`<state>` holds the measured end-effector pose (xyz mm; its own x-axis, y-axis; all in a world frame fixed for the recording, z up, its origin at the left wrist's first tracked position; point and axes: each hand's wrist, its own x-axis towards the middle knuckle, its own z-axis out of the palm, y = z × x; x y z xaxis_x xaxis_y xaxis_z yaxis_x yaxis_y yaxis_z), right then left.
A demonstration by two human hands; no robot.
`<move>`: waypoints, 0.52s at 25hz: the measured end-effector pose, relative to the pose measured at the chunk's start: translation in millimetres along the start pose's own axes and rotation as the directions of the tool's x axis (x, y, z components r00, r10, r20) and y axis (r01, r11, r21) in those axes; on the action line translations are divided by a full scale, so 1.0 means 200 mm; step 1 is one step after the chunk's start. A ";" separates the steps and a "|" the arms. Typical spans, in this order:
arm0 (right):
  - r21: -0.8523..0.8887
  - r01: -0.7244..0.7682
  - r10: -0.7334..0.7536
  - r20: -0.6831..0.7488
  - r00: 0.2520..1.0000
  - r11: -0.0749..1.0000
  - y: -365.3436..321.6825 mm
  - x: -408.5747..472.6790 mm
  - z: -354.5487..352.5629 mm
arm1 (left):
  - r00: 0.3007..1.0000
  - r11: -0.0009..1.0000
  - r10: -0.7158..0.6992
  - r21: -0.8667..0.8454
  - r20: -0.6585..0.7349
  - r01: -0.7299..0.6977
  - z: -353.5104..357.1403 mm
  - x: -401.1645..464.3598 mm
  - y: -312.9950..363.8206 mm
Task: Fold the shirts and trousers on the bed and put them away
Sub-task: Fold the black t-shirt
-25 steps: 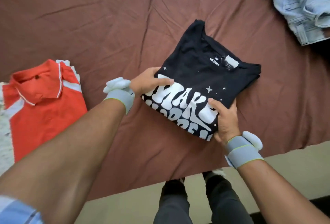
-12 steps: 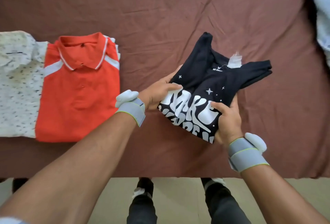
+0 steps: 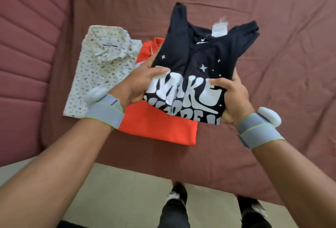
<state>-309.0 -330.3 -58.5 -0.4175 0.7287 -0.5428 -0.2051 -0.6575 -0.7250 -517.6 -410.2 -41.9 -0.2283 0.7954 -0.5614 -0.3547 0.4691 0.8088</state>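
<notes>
here the folded black t-shirt [image 3: 198,68] with white lettering, small stars and a white neck tag is held up above the near right part of the orange polo shirt [image 3: 156,127]. the left hand [image 3: 140,86] grips its left edge, the right hand [image 3: 231,97] its right edge, thumbs on top. three folded shirts in all: black, orange, and a white patterned shirt [image 3: 101,68] at the left on the maroon bed [image 3: 272,100].

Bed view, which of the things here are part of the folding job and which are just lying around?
Part of the job:
- black t-shirt, folded, held up by the left hand and right hand
- orange polo shirt, folded on the bed
- white patterned shirt, folded beside it

Just there:
- maroon bedsheet
- grey wristbands
- floor
</notes>
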 end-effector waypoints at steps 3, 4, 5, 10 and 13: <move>-0.108 -0.164 0.162 -0.026 0.986 0.981 0.23 0.10 0.11 | 0.990 0.994 -0.095 0.041 -0.100 0.099 -0.29 -0.05 -0.15; -0.156 -0.224 0.218 -0.060 0.974 0.962 0.33 0.12 0.10 | 0.976 0.984 -0.156 0.061 -0.151 0.167 -0.36 -0.06 -0.25; -0.189 -0.268 0.253 -0.098 0.962 0.945 0.43 0.12 0.08 | 0.957 0.971 -0.214 0.063 -0.197 0.230 -0.42 -0.07 -0.36; -0.321 -0.196 0.176 -0.090 0.980 0.926 0.53 0.07 -0.04 | 0.965 0.967 -0.168 0.156 -0.199 0.201 -0.51 -0.10 -0.49; -0.614 -0.066 -0.017 -0.128 0.992 0.787 0.52 -0.02 -0.02 | 0.971 0.917 -0.068 0.370 -0.229 0.151 -0.51 -0.15 -0.49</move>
<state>-324.5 -400.2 -134.0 -0.2968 0.7583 -0.5804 0.4094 -0.4480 -0.7948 -568.5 -519.2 -122.2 -0.4051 0.6527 -0.6402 -0.0246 0.6922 0.7213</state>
